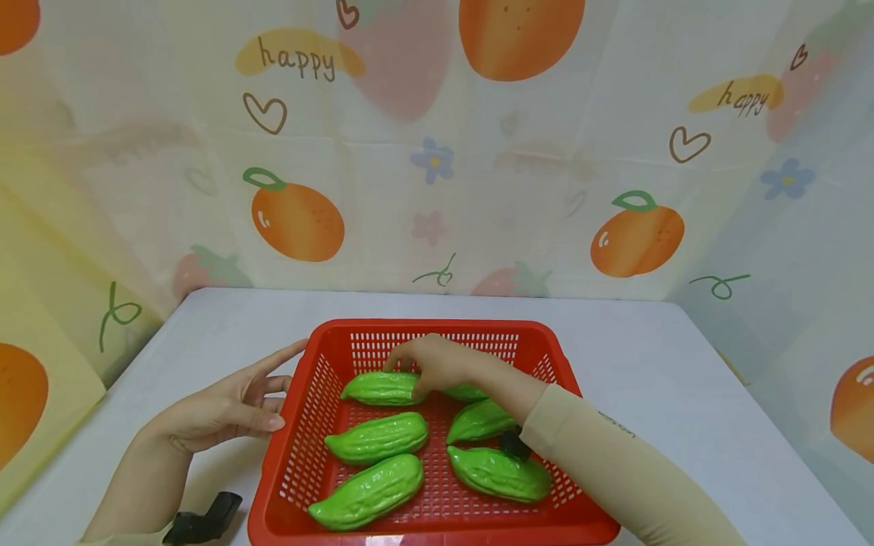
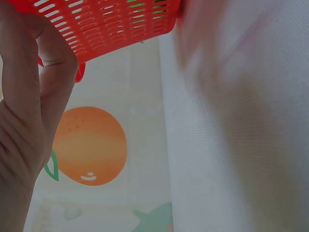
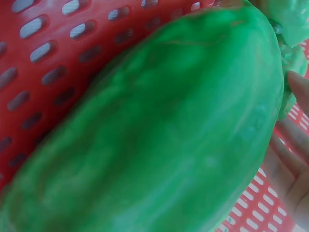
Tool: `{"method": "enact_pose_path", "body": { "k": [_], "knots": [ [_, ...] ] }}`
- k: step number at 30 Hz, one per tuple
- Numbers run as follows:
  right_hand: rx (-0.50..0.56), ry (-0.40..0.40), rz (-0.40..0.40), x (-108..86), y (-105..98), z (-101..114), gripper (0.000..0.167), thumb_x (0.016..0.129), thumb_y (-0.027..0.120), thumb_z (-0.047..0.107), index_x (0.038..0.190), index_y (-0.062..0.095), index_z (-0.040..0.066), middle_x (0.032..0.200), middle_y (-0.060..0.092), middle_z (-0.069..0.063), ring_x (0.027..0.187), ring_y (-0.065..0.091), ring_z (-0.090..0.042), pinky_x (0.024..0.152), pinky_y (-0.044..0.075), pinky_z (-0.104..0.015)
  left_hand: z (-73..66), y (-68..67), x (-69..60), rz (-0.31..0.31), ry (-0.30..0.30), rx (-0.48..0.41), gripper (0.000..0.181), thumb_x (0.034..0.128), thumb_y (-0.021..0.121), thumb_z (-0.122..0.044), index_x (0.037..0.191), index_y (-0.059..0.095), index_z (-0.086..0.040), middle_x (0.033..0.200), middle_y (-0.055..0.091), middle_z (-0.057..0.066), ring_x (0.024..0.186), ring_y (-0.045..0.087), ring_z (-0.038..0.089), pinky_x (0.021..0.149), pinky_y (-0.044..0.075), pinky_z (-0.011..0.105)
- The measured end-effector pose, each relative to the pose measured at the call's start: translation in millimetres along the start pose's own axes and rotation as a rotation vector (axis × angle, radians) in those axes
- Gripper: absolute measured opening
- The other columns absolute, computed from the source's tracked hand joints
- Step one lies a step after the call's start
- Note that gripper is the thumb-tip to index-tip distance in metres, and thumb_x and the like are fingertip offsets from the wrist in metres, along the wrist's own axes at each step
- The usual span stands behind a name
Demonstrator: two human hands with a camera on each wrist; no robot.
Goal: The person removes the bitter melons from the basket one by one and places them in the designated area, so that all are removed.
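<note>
A red plastic basket with slotted walls holds several glossy green bitter melons, laid in two columns. My right hand reaches over the right side into the back of the basket. It grips the back-left bitter melon, thumb on the near side and fingers at the far side. In the right wrist view a large bitter melon blocks much of the scene, with part of the right hand at the right edge. Along the basket's left outer wall, my left hand rests its fairly straight fingers and thumb.
In the left column lie a middle bitter melon and a front one. Another bitter melon is at front right, beneath the right forearm. The basket stands on a white table before a fruit-printed curtain.
</note>
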State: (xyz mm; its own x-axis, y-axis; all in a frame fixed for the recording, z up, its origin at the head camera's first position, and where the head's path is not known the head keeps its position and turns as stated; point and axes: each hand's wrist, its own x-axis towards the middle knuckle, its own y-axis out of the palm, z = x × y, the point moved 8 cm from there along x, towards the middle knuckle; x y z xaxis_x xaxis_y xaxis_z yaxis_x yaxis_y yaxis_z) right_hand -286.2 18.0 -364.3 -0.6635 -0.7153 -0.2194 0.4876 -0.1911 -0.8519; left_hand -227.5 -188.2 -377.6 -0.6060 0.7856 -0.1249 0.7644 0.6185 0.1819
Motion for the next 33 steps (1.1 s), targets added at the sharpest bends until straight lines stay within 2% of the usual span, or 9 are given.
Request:
{"method": "enact_pose_path", "body": {
  "k": [6, 14, 21, 27, 33],
  "knots": [
    [-0.005, -0.001, 0.013, -1.6, 1.6, 1.9, 0.052, 0.079, 0.078, 0.002, 0.127, 0.063, 0.017, 0.12, 0.068, -0.007, 0.111, 0.062, -0.021, 0.082, 0.051, -0.026, 0.7, -0.4, 0.2, 0.002, 0.006, -0.002, 0.088, 0.0954, 0.049, 0.005, 0.159, 0.003, -0.036, 0.135, 0.058, 0.003, 0.116, 0.067, 0.019, 0.09, 0.058, 0.043],
    [-0.001, 0.025, 0.023, -4.6, 0.5, 2.6, 0.054, 0.077, 0.079, 0.004, 0.127, 0.063, 0.017, 0.119, 0.068, -0.007, 0.107, 0.064, -0.019, 0.076, 0.05, -0.023, 0.0, 1.2, 0.3, 0.004, -0.001, -0.011, 0.088, 0.0958, 0.049, 0.004, 0.159, 0.002, -0.035, 0.136, 0.058, 0.003, 0.117, 0.067, 0.02, 0.09, 0.058, 0.044],
    [-0.012, 0.064, -0.002, -8.4, -8.4, 1.6, 0.052, 0.076, 0.078, 0.007, 0.124, 0.065, 0.022, 0.109, 0.069, -0.003, 0.093, 0.06, -0.015, 0.075, 0.05, -0.025, -0.4, 1.0, 1.0, 0.002, -0.019, -0.017, 0.089, 0.0959, 0.049, 0.004, 0.159, -0.003, -0.032, 0.136, 0.058, 0.003, 0.117, 0.067, 0.02, 0.091, 0.057, 0.045],
    [-0.032, 0.036, -0.016, -10.0, -18.9, 5.6, 0.051, 0.075, 0.078, 0.005, 0.122, 0.067, 0.022, 0.11, 0.07, -0.002, 0.098, 0.062, -0.017, 0.077, 0.051, -0.026, 0.9, 0.4, -0.1, 0.003, -0.01, -0.012, 0.088, 0.096, 0.049, 0.004, 0.159, 0.0, -0.034, 0.137, 0.058, 0.003, 0.118, 0.066, 0.02, 0.092, 0.057, 0.045],
    [0.025, 0.007, -0.027, -13.9, -30.7, 5.7, 0.052, 0.076, 0.075, 0.001, 0.123, 0.068, 0.023, 0.11, 0.071, -0.002, 0.096, 0.062, -0.017, 0.075, 0.051, -0.027, 0.5, 0.0, -0.1, 0.004, -0.007, -0.015, 0.087, 0.0959, 0.049, 0.003, 0.159, 0.002, -0.035, 0.137, 0.058, 0.003, 0.118, 0.066, 0.021, 0.091, 0.057, 0.046]
  ]
}}
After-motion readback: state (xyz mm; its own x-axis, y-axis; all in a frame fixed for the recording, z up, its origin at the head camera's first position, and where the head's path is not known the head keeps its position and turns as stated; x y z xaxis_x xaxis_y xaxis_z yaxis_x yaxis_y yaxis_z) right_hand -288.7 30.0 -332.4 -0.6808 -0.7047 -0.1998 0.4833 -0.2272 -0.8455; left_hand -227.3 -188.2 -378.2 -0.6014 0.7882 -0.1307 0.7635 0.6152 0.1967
